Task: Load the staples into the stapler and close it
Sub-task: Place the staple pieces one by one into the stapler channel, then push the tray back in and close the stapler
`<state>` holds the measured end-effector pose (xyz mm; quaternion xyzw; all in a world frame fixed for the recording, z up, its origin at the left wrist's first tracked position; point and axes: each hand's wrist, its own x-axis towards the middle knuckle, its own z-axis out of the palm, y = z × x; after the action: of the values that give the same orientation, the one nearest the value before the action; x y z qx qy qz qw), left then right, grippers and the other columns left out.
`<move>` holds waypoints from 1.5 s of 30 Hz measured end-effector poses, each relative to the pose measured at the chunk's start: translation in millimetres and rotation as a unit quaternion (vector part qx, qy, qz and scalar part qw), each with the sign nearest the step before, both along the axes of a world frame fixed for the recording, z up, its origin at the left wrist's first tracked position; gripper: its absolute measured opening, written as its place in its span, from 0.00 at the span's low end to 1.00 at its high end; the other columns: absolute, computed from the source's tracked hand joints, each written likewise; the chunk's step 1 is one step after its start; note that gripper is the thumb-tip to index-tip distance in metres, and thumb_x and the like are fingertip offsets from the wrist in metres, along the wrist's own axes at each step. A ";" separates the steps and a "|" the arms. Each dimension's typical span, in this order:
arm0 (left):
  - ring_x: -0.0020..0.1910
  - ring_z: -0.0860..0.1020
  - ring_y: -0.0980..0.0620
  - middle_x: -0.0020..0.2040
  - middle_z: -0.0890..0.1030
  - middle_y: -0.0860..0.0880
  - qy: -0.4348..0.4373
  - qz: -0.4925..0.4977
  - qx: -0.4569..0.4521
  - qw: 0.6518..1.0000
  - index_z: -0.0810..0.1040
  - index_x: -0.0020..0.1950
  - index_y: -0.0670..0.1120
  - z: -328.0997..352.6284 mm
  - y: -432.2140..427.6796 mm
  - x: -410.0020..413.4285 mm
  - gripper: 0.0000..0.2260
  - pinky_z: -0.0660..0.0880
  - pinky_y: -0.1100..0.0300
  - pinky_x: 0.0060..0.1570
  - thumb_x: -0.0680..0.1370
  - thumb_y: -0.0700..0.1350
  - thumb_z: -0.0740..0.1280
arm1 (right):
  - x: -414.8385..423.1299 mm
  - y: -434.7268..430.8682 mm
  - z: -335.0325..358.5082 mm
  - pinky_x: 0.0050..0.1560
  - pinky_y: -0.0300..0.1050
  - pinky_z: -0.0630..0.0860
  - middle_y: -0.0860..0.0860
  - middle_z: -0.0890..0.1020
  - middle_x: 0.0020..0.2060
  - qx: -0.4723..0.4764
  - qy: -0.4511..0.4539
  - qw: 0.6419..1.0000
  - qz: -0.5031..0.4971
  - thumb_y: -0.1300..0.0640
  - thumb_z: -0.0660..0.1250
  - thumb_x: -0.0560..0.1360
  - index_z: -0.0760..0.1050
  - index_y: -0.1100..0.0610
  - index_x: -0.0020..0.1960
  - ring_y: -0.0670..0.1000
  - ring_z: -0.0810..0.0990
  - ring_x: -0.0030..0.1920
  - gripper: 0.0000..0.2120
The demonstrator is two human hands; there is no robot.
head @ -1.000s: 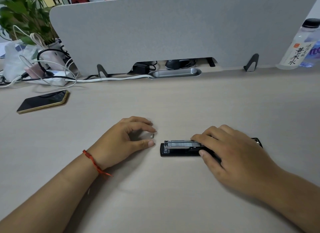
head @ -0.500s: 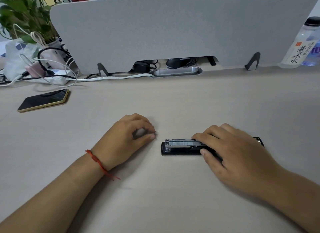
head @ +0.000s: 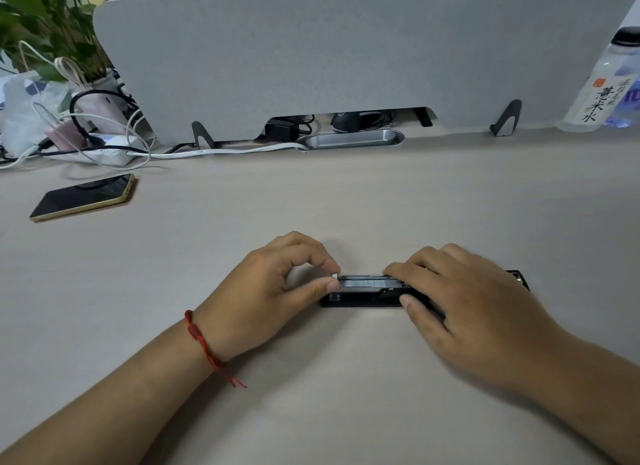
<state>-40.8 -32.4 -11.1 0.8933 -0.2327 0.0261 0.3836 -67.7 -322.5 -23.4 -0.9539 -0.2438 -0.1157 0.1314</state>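
A pale wood-grain desk [head: 311,412] runs back to a grey divider [head: 346,56]. Near its front edge lies the black stapler [head: 363,293], its channel open upward. The right hand [head: 467,308] grips its body, fingers over the top and thumb on the near side. The left hand [head: 263,291] pinches the staples [head: 335,276] at the channel's left end. Far left are a phone [head: 83,198], cables [head: 114,142] and a plant [head: 41,24] — far right, a bottle [head: 602,90].
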 end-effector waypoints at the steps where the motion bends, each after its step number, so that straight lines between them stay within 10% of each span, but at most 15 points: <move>1: 0.61 0.82 0.56 0.57 0.83 0.60 0.001 0.000 -0.001 1.000 0.85 0.55 0.57 0.5 -0.3 -0.4 0.04 0.73 0.70 0.61 0.80 0.52 0.74 | -0.3 0.0 0.2 0.43 0.45 0.67 0.38 0.77 0.50 0.000 0.002 1.000 0.000 0.46 0.57 0.82 0.78 0.43 0.65 0.48 0.73 0.46 0.16; 45: 0.55 0.81 0.58 0.53 0.83 0.58 -0.072 -0.050 0.058 0.994 0.81 0.63 0.57 -16.7 1.5 8.0 0.13 0.77 0.61 0.56 0.80 0.53 0.76 | -0.1 -3.1 14.6 0.51 0.47 0.72 0.38 0.78 0.56 -0.050 0.041 0.998 -0.009 0.40 0.60 0.80 0.74 0.42 0.72 0.48 0.77 0.50 0.22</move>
<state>-32.7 -30.8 -27.8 0.8971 -0.3052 0.0582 0.3142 -67.8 -325.6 -8.7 -0.9655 -0.2346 -0.0653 0.0926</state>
